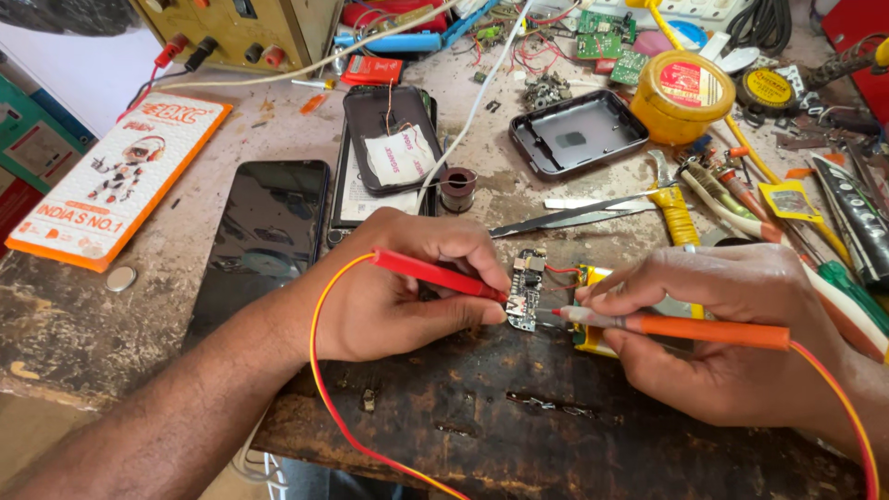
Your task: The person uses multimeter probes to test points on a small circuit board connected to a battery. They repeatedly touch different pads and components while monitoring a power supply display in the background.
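Left hand (398,287) grips red probe (435,274), right hand (732,324) grips orange probe (685,326) — both tips touching small circuit board (526,289) on table (519,417).

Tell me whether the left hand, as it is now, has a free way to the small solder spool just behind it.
Probably yes. The solder spool stands just beyond the left hand with only bare bench between them. But that hand is pinching the red probe against the small circuit board, so it would have to let go first.

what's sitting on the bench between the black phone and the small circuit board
In the head view, the left hand lies between the black phone and the small circuit board, holding a red probe whose tip meets the board.
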The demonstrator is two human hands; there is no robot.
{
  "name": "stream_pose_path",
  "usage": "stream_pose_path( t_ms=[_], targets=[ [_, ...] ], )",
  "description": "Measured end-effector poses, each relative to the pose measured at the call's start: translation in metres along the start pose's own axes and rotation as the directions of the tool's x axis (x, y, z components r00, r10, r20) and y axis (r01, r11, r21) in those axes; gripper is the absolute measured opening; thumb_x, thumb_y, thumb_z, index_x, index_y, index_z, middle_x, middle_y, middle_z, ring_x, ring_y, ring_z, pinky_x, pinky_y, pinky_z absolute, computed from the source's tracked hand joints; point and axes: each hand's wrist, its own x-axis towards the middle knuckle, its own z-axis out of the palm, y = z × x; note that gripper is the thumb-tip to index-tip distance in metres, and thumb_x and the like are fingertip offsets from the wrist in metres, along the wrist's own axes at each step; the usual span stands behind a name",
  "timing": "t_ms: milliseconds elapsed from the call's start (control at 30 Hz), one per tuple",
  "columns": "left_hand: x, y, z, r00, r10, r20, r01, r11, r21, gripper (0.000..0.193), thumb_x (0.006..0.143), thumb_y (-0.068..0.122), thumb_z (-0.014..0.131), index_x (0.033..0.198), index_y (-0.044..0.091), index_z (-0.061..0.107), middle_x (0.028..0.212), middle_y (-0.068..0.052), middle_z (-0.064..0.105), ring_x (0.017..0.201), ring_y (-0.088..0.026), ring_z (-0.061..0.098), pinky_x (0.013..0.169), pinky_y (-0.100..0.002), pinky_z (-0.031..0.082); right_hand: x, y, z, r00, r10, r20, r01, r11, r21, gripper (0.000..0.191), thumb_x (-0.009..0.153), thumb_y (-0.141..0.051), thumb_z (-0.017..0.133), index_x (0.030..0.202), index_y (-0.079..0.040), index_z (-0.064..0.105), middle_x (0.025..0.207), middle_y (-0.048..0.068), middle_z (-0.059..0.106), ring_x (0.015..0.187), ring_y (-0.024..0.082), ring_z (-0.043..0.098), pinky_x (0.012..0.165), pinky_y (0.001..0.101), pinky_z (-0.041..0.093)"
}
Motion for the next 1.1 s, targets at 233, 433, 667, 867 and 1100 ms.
stream_pose_path(
  t_ms=[233, 433, 667, 867, 1100],
  targets=[
    [-0.001, -0.005, 0.002, 1.000, 0.011, 0.007, -0.011, 1.000, -0.013, 0.008, 0.090, 0.008, 0.077, 0.096, 0.005, 0.072, 0.089, 0.000, 0.073, 0.080, -0.007, 0.069, 0.071, -0.025, 0.054, -0.003, 0.002, -0.001, 0.999, -0.021, 0.031, 0.021, 1.000, 0.002, 0.017, 0.080, -0.015, 0.077, 0.096, -0.013, 0.071, 0.095, -0.003, 0.083, 0.080, 0.007, 0.076, 0.069, 0.0229, 0.058],
    [-0.001, -0.003, 0.001, 1.000, -0.016, 0.010, 0.016, 1.000, -0.002, 0.008, 0.090, 0.008, 0.078, 0.095, 0.005, 0.072, 0.086, 0.000, 0.072, 0.077, -0.006, 0.067, 0.069, -0.024, 0.053, -0.001, 0.007, 0.001, 1.000, 0.012, 0.008, -0.013, 1.000, 0.026, 0.016, 0.084, -0.014, 0.075, 0.100, -0.010, 0.073, 0.090, -0.001, 0.081, 0.076, 0.008, 0.075, 0.065, 0.0236, 0.058],
    [-0.001, -0.004, 0.001, 1.000, -0.026, 0.012, 0.026, 1.000, -0.011, 0.008, 0.090, 0.009, 0.078, 0.095, 0.006, 0.072, 0.086, 0.001, 0.073, 0.076, -0.006, 0.067, 0.068, -0.024, 0.053, -0.002, 0.010, -0.002, 0.999, 0.006, 0.042, -0.006, 1.000, -0.005, 0.014, 0.083, -0.016, 0.076, 0.096, -0.013, 0.076, 0.088, -0.004, 0.084, 0.076, 0.006, 0.075, 0.067, 0.0233, 0.058],
    [-0.001, -0.003, 0.001, 1.000, -0.004, 0.009, 0.004, 1.000, -0.004, 0.008, 0.090, 0.008, 0.078, 0.095, 0.006, 0.072, 0.087, 0.001, 0.072, 0.078, -0.006, 0.067, 0.069, -0.024, 0.053, -0.004, 0.008, 0.004, 0.992, 0.129, 0.005, -0.130, 0.990, 0.054, 0.017, 0.085, -0.014, 0.076, 0.102, -0.010, 0.078, 0.088, -0.001, 0.079, 0.073, 0.008, 0.076, 0.063, 0.0241, 0.059],
    [-0.001, -0.003, 0.001, 1.000, -0.012, 0.012, 0.012, 1.000, -0.011, 0.008, 0.090, 0.008, 0.078, 0.095, 0.006, 0.072, 0.087, 0.001, 0.072, 0.078, -0.006, 0.067, 0.069, -0.024, 0.053, 0.000, 0.003, 0.000, 0.996, 0.069, 0.064, -0.073, 0.995, 0.067, 0.020, 0.087, -0.015, 0.074, 0.106, -0.012, 0.078, 0.093, -0.001, 0.079, 0.078, 0.008, 0.075, 0.066, 0.0232, 0.060]
  ],
)
